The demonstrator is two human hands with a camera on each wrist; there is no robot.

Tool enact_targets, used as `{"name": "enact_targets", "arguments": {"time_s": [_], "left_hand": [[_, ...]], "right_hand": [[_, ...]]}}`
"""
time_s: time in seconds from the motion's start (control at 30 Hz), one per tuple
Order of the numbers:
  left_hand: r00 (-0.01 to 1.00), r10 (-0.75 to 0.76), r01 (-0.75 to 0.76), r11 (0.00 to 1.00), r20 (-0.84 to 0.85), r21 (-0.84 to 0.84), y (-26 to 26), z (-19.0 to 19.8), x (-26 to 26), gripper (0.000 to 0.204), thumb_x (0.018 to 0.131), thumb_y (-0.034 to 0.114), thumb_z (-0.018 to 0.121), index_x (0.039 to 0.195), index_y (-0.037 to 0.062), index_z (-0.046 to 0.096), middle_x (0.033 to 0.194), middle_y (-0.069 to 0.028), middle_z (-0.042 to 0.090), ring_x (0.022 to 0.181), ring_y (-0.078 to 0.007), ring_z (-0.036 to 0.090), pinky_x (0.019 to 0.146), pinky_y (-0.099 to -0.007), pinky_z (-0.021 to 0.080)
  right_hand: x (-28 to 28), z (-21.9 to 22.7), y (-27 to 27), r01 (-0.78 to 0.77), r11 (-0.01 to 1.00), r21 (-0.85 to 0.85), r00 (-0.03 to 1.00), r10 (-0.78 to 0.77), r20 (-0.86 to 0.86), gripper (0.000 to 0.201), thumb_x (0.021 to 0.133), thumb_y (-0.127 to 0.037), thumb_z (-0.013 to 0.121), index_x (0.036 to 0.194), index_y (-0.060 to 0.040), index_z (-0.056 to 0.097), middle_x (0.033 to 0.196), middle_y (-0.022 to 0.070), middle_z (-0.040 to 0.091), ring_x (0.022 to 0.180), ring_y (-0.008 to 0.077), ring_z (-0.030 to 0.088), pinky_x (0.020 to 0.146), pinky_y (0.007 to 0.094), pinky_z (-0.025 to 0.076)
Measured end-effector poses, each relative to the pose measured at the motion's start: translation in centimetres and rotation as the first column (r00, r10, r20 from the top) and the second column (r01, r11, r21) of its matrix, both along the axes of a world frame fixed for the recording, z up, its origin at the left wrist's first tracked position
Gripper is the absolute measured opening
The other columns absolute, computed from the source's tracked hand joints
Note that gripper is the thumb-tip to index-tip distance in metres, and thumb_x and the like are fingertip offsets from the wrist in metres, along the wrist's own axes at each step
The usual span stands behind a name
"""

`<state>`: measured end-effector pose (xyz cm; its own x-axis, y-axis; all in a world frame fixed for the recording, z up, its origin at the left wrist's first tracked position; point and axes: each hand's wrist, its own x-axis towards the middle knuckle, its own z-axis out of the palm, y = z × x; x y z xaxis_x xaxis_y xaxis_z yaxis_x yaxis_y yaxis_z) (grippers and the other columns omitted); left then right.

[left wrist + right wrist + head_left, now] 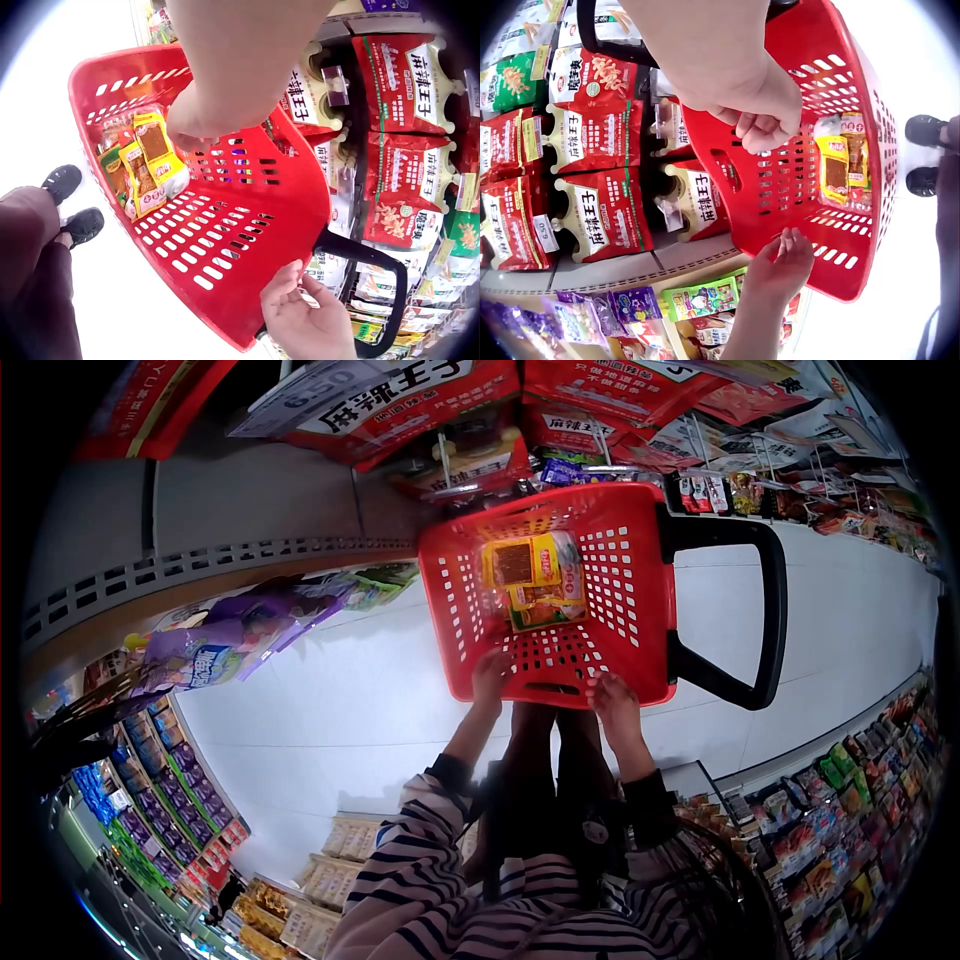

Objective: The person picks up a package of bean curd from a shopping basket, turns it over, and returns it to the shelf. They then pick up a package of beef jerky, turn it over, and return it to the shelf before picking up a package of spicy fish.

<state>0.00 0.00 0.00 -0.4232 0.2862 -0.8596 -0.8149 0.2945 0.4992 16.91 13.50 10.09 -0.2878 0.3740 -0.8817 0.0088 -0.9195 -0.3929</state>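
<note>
A red basket [650, 590] has slotted walls and a black handle [775, 615] swung out to one side. Several yellow-and-red snack packs [535, 575] lie in its bottom, also seen in the left wrist view as packs [154, 142]. My left hand [488, 682] is at the basket's near side, its fingers loosely bent and holding nothing. Beside the same edge, nearer the handle, is my right hand [615, 705], also empty with loosely curled fingers [281, 281]. In the right wrist view my left hand [784, 262] has its fingertips over the basket; whether either hand touches it is unclear.
Red snack bags [400, 405] hang from hooks beyond the basket. A shelf edge [220, 565] with purple bags [215, 650] runs along the left. Packed shelves [850, 810] stand at the right. The person's legs [555, 760] are close to the basket.
</note>
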Motion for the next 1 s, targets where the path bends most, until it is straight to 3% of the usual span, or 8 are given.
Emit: {"name": "enact_targets", "arguments": {"time_s": [0.2,0.3,0.33,0.37,0.4,0.5,0.73,1.0], "left_hand": [[0.995,-0.017,0.02,0.999,-0.101,0.031,3.2,-7.1,-1.7,0.013,0.079,0.008,0.051,0.091,0.003,0.055,0.081,-0.0024,0.057,0.074,-0.0091,0.055,0.061,-0.0221,0.045],[0.883,-0.239,0.199,0.97,-0.403,-0.14,2.6,-16.4,-1.6,0.012,0.077,0.008,0.052,0.085,0.0029,0.058,0.078,-0.0048,0.06,0.071,-0.0129,0.058,0.057,-0.0264,0.047],[0.663,-0.582,0.438,0.812,-0.471,-0.386,2.9,-18.6,-2.0,0.013,0.076,0.01,0.053,0.085,0.0031,0.059,0.079,-0.0062,0.06,0.071,-0.0153,0.059,0.057,-0.0281,0.048],[0.346,-0.838,0.564,0.545,-0.422,-0.621,3.3,-20.8,-2.7,0.014,0.075,0.012,0.055,0.085,0.0034,0.059,0.08,-0.0076,0.061,0.072,-0.0177,0.06,0.057,-0.0298,0.049],[-0.015,-0.963,0.554,0.216,-0.269,-0.804,3.8,-22.6,-3.3,0.016,0.073,0.014,0.056,0.084,0.0037,0.06,0.08,-0.009,0.062,0.073,-0.02,0.061,0.056,-0.0314,0.05],[0.056,-0.998,0.571,0.046,-0.017,-0.82,4.6,-26.8,-4.7,0.023,0.07,0.02,0.059,0.086,0.0042,0.06,0.087,-0.0121,0.061,0.079,-0.025,0.061,0.059,-0.0336,0.051],[0.078,-0.996,0.583,0.012,0.042,-0.812,4.9,-32.1,-5.2,0.024,0.072,0.022,0.056,0.089,0.0053,0.058,0.088,-0.0116,0.061,0.08,-0.0248,0.06,0.06,-0.0343,0.05],[0.081,-0.996,0.6,0.016,0.041,-0.8,5.8,-36.6,-4.2,0.025,0.074,0.024,0.053,0.093,0.0066,0.056,0.089,-0.0111,0.06,0.081,-0.0247,0.059,0.061,-0.035,0.05]], "right_hand": [[-3.2,-4.0,4.3,0.038,0.999,0.036,0.999,-0.038,-0.012,0.018,0.083,-0.021,0.048,0.092,-0.0059,0.052,0.081,0.0021,0.054,0.073,0.011,0.052,0.068,0.0229,0.041],[-4.2,-7.6,6.8,0.005,0.996,0.093,0.998,0.001,-0.063,0.018,0.082,-0.019,0.048,0.094,-0.0052,0.052,0.08,0.0026,0.055,0.074,0.0114,0.052,0.069,0.0242,0.041],[-4.7,-8.5,7.6,-0.01,0.996,0.086,1.0,0.012,-0.022,0.021,0.082,-0.022,0.049,0.093,-0.0047,0.051,0.082,0.0028,0.053,0.075,0.013,0.051,0.069,0.0238,0.04],[-5.0,-9.7,8.4,-0.006,0.996,0.089,1.0,0.008,-0.03,0.02,0.081,-0.019,0.048,0.094,-0.0041,0.051,0.083,0.0033,0.054,0.075,0.0128,0.051,0.069,0.0242,0.041],[-5.2,-10.9,9.2,-0.001,0.996,0.093,0.999,0.005,-0.041,0.02,0.08,-0.017,0.048,0.095,-0.0036,0.051,0.083,0.0039,0.055,0.075,0.0125,0.052,0.069,0.0246,0.042],[-6.1,-13.4,10.6,-0.026,0.994,0.108,1.0,0.027,-0.006,0.024,0.08,-0.014,0.046,0.099,-0.002,0.05,0.087,0.0056,0.056,0.077,0.0133,0.052,0.069,0.025,0.042],[-8.0,-18.7,12.4,-0.095,0.994,0.048,0.993,0.091,0.079,0.025,0.082,-0.018,0.042,0.102,-0.0045,0.05,0.092,0.0032,0.055,0.08,0.0124,0.051,0.071,0.024,0.041],[-11.1,-22.4,11.5,-0.116,0.992,-0.048,0.993,0.115,-0.028,0.025,0.085,-0.02,0.039,0.101,-0.0044,0.05,0.096,0.0044,0.051,0.085,0.0139,0.048,0.075,0.0253,0.039]]}}
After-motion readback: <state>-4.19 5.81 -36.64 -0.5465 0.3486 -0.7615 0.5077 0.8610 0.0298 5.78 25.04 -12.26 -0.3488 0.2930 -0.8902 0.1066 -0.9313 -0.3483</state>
